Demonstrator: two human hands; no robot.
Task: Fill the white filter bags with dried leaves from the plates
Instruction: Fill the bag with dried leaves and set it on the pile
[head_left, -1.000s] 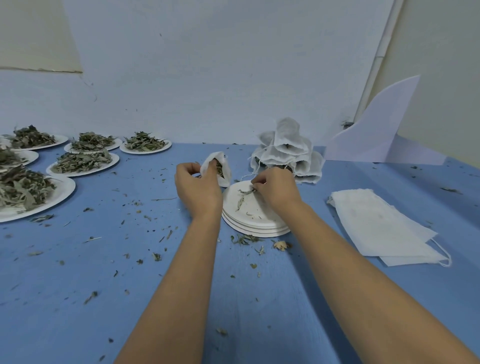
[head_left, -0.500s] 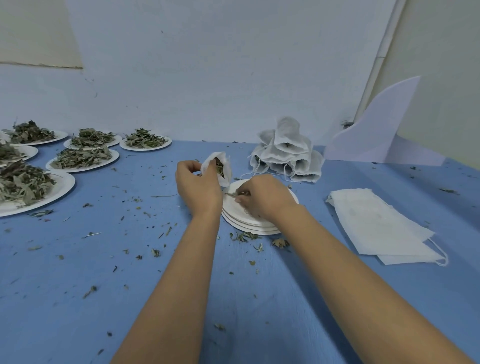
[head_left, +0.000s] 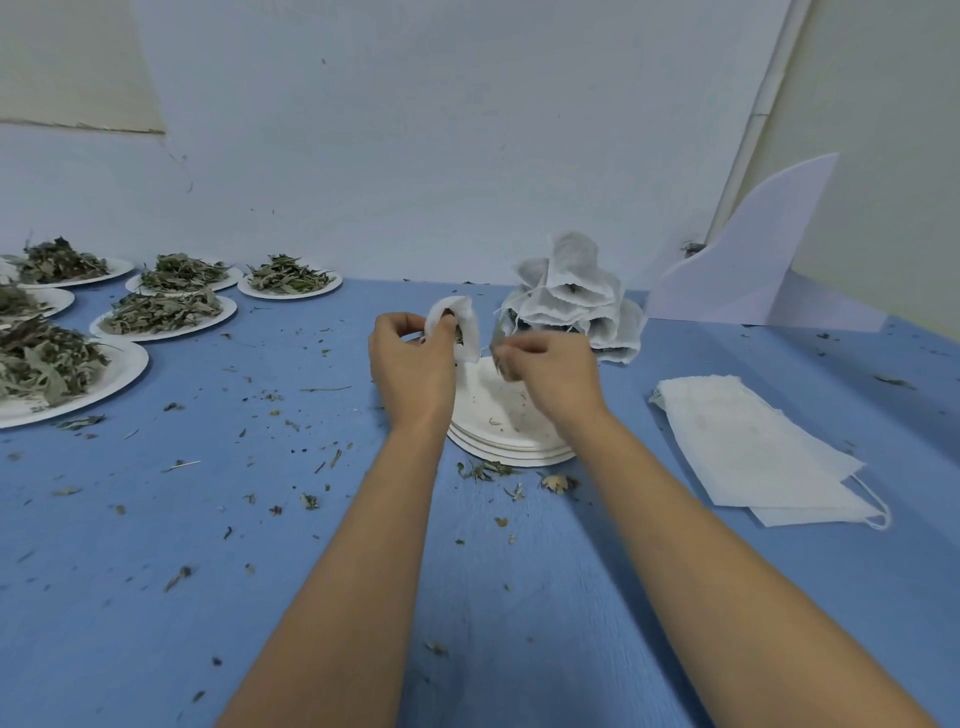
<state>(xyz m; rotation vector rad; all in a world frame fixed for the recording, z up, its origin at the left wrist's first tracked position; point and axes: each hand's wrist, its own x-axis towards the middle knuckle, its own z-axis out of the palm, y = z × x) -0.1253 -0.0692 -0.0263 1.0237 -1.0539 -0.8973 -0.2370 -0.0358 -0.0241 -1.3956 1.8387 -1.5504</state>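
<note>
Left hand (head_left: 410, 364) pinched a filter bag (head_left: 460, 325) open above the near-empty plate stack (head_left: 498, 415) mid-tabletop. Right hand (head_left: 545, 366) pinched a few leaves (head_left: 497, 358) just beside the mouth. Risk: narrow, floppy opening could let leaves spill onto the tabletop (head_left: 156, 571).

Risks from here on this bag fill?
1. The right hand pinches dried leaves beside the mouth of the filter bag, not in it; they could drop onto the stack of paper plates or the table, already strewn with bits.
2. The left hand holds the bag by its open top, with leaves inside; a tilt may spill them.
3. The pile of filled bags stands close behind the right hand; a knock might topple it.
</note>
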